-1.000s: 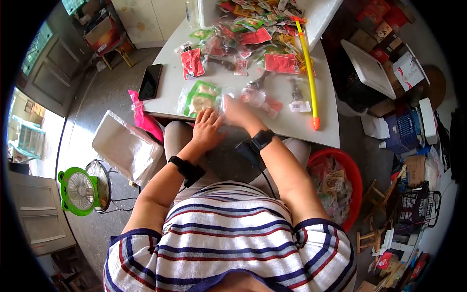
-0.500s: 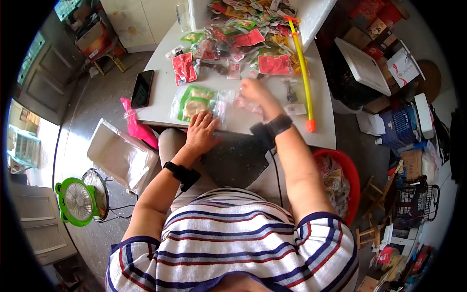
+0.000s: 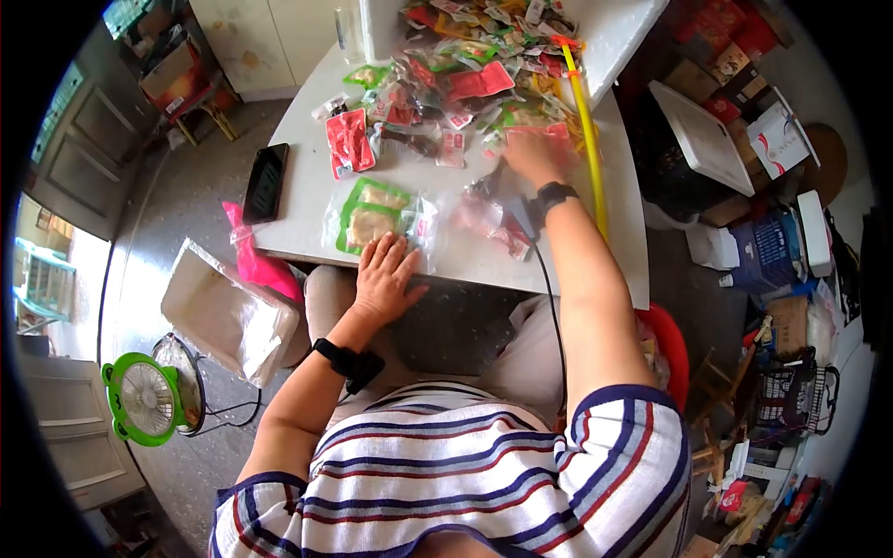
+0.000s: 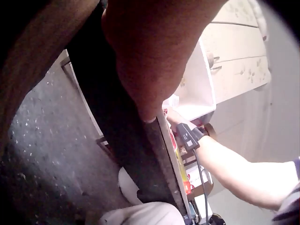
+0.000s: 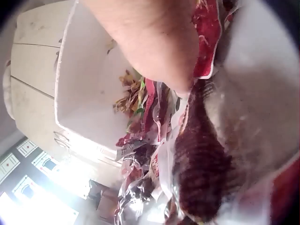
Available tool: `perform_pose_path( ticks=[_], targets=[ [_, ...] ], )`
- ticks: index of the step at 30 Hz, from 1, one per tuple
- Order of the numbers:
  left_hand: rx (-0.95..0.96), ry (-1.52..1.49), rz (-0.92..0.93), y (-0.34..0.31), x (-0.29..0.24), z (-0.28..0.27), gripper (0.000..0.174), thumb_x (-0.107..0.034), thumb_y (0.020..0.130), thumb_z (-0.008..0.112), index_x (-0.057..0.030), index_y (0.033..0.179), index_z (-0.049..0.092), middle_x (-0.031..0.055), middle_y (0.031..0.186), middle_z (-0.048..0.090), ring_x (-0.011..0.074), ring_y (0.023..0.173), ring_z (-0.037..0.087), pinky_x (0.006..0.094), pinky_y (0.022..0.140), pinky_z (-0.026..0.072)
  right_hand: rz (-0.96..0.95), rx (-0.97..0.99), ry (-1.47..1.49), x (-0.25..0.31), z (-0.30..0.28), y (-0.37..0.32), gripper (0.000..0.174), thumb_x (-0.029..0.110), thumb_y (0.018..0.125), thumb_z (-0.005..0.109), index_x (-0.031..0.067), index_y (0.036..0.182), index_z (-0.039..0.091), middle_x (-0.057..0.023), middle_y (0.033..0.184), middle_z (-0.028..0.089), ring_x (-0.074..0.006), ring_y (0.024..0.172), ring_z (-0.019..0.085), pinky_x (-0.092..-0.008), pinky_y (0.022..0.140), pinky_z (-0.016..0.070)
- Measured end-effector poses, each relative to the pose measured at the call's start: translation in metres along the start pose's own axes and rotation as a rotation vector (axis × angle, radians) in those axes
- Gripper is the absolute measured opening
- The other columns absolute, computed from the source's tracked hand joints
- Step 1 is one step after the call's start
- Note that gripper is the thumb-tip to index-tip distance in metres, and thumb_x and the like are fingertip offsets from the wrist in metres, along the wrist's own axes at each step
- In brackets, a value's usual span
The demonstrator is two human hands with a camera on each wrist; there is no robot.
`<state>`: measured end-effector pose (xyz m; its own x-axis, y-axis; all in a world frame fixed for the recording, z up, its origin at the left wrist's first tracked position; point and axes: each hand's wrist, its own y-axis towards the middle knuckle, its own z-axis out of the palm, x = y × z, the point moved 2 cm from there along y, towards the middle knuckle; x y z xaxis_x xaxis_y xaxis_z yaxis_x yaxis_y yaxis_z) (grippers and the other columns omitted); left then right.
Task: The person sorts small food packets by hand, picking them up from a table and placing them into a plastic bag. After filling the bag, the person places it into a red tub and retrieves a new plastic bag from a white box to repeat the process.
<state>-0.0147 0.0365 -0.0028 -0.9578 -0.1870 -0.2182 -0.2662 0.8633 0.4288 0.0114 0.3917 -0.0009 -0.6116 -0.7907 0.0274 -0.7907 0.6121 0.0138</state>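
My left hand (image 3: 386,274) rests at the table's front edge, fingers extended over the lower end of a green-edged clear food packet (image 3: 374,225) holding pale pieces. In the left wrist view its thumb side lies along the table edge. My right hand (image 3: 532,158) is low over the table, overlapping a red packet (image 3: 556,138). In the right wrist view a dark packaged drumstick (image 5: 201,159) lies with its narrow end right at the hand. Its fingers are mostly hidden, so I cannot tell if they grip it. A pink-red packet (image 3: 507,237) lies nearer me.
A heap of mixed food packets (image 3: 465,79) spills from a white foam box (image 3: 633,37). A yellow stick (image 3: 584,121) lies along the table's right. A black phone (image 3: 267,183) lies at the left edge. Below are a white foam tray (image 3: 223,316) and a red tub (image 3: 672,349).
My right hand has moved away from the left hand, rightward and farther across the table, to the red packet. The left hand has stayed by the green-edged packet, now with fingers spread.
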Motion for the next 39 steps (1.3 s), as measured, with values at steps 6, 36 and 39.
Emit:
perform_pose_path(
  ticks=[6,36,39],
  targets=[
    [-0.015,-0.025,0.016,0.000,0.000,0.003,0.054,-0.033,0.059,0.064,-0.0095,0.104,0.048,0.0136,0.110,0.044,0.0311,0.111,0.033,0.0442,0.093,0.0198,0.195,0.109,0.125,-0.007,-0.035,-0.043,0.032,0.030,0.074,0.043,0.0061,0.091,0.055,-0.0135,0.099,0.054,-0.0288,0.097,0.049,-0.0430,0.078,0.0386],
    [-0.141,-0.330,-0.111,0.014,0.000,-0.024,0.045,-0.019,0.064,0.061,-0.0032,0.103,0.045,0.0158,0.106,0.045,0.0322,0.101,0.040,0.0372,0.087,0.0321,0.075,-0.302,1.822,0.013,-0.100,-0.102,0.018,0.020,0.083,0.043,0.0048,0.091,0.046,-0.0073,0.074,0.054,-0.0180,0.060,0.055,-0.0316,0.054,0.0480],
    [-0.160,-0.684,-0.323,0.022,-0.010,-0.027,0.044,-0.016,0.070,0.059,-0.0011,0.107,0.042,0.0141,0.105,0.047,0.0254,0.094,0.047,0.0304,0.082,0.0367,0.075,-0.169,2.118,0.038,-0.096,-0.142,0.016,0.019,0.083,0.043,0.0068,0.094,0.044,-0.0071,0.074,0.055,-0.0181,0.060,0.055,-0.0324,0.056,0.0484]
  ],
)
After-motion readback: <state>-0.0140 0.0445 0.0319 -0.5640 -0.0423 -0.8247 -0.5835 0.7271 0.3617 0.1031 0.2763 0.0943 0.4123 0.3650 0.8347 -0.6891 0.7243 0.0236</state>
